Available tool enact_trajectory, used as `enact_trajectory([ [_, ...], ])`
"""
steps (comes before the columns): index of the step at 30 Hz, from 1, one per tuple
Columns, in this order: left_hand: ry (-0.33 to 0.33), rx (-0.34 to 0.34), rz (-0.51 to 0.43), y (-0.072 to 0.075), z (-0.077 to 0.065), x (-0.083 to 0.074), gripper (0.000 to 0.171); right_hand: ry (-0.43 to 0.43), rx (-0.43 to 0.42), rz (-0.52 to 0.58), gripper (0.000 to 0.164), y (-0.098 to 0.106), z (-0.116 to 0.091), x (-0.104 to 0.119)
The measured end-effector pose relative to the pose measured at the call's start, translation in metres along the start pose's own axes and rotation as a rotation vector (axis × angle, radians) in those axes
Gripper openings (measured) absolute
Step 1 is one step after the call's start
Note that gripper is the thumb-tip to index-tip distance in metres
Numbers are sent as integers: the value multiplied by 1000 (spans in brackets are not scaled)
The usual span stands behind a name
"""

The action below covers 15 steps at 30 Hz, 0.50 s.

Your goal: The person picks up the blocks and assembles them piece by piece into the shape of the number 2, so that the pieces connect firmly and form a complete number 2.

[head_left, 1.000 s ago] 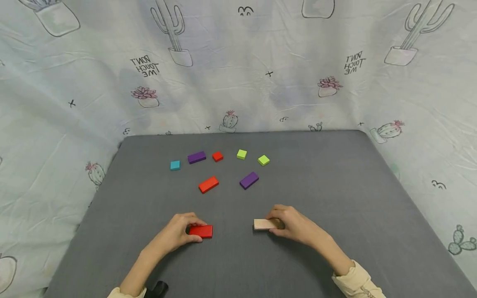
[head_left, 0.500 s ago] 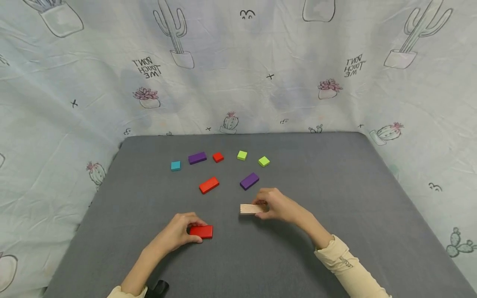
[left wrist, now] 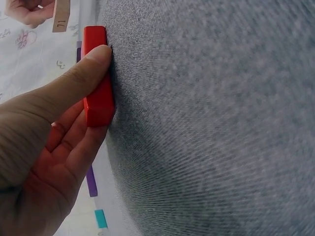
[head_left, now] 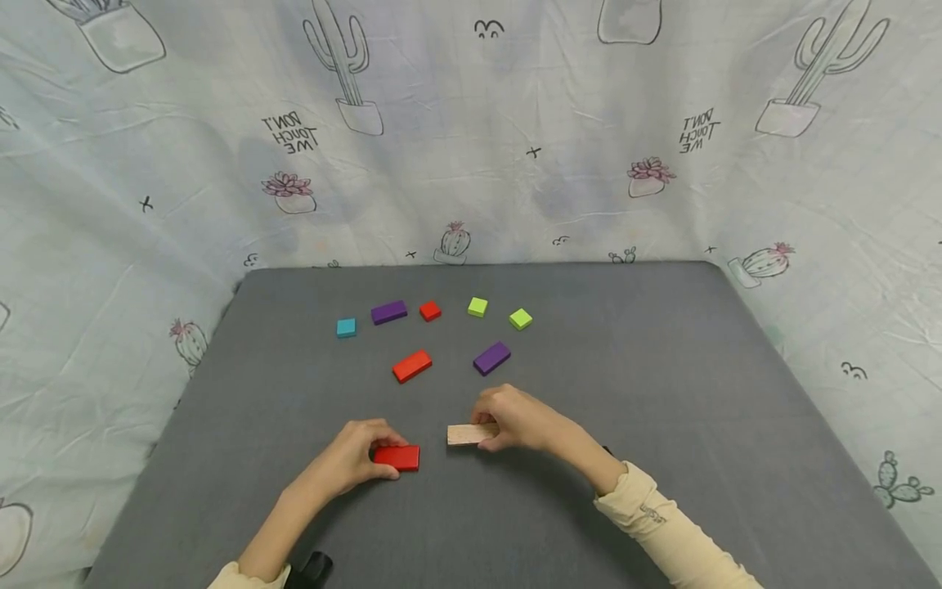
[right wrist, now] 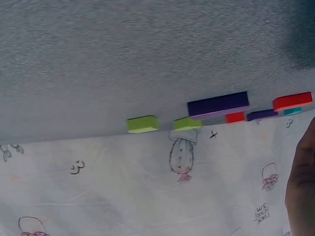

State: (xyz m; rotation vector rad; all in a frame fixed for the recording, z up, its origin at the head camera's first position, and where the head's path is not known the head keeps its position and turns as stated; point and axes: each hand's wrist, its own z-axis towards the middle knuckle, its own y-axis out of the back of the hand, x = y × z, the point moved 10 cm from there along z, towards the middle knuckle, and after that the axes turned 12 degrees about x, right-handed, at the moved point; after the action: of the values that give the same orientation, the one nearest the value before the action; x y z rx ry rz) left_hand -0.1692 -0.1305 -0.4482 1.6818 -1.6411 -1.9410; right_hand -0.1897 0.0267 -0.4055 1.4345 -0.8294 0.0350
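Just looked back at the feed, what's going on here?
A person's left hand holds a red block on the grey table. The right hand grips a wooden block, its free end facing the red one, with a gap between them. Seven other blocks lie scattered farther out, touched by neither hand.

A curtained-off nook: cactus-print cloth (head_left: 471, 123) hangs around a grey table (head_left: 633, 360).

Colored blocks (right wrist: 218, 105) on gray fabric (right wrist: 108, 59)
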Motion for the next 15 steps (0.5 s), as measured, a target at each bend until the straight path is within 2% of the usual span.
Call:
enact_trajectory([
  [15, -6, 4, 4, 1, 1, -5, 33, -11, 71, -39, 19, -17, 17, 15],
])
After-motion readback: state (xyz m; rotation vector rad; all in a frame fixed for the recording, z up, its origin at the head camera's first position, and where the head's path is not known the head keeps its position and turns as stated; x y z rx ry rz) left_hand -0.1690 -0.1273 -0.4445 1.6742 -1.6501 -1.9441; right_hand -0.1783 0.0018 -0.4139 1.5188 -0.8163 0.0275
